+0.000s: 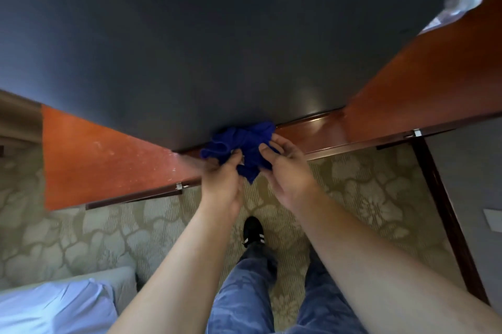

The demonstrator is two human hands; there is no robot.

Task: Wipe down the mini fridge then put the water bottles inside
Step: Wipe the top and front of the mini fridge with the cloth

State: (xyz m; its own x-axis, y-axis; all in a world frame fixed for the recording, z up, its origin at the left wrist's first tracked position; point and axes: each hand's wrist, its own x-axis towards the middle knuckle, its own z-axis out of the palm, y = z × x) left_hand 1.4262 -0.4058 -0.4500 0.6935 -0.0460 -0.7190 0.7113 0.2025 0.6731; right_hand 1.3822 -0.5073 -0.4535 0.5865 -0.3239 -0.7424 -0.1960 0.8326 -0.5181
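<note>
The mini fridge's dark grey top (212, 43) fills the upper part of the head view. At its near front corner a crumpled blue cloth (244, 143) is bunched. My left hand (221, 173) pinches the cloth's lower left part. My right hand (282, 162) grips its right side, thumb on the front of the cloth. Clear water bottles (459, 5) lie blurred at the top right, on the wood beside the fridge. The fridge door and inside are hidden from here.
The fridge stands on a reddish wooden cabinet (103, 154) whose top extends left and right (423, 83). Below is patterned carpet (353, 192), my legs and a black shoe (252, 230). A bed corner with white sheet (57, 306) lies at lower left.
</note>
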